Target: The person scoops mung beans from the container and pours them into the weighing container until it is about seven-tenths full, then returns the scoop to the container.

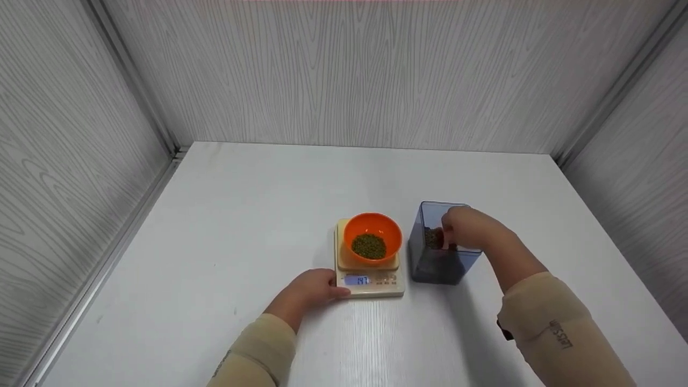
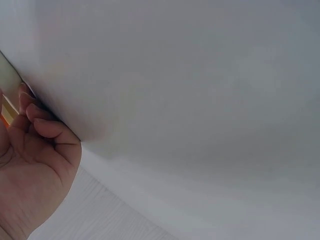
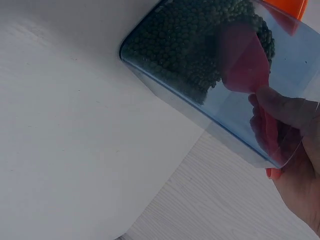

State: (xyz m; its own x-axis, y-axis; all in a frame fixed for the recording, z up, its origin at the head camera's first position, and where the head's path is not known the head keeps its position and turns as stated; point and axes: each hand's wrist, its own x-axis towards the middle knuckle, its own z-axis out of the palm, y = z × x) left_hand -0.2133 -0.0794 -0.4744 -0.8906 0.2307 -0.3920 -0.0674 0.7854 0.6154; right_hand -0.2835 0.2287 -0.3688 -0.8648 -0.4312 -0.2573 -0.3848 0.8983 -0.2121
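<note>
orange bowl [image 1: 372, 235] of green beans [image 1: 368, 245] on a cream scale [image 1: 370, 282], beside a blue-tinted container [image 1: 441, 258], on a white table [image 1: 242, 226].

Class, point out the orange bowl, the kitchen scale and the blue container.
orange bowl [image 1: 385, 227]: head view, inner wall.
kitchen scale [image 1: 376, 290]: head view, front panel.
blue container [image 3: 300, 60]: right wrist view, clear side wall.

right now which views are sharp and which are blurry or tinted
Head view: evenly lit and sharp, though the scale display digits are slightly smeared. Left wrist view: mostly soft, featureless white, with only the left hand in fair focus. Right wrist view: the blue container tints the beans and the right hand behind its wall.
</note>
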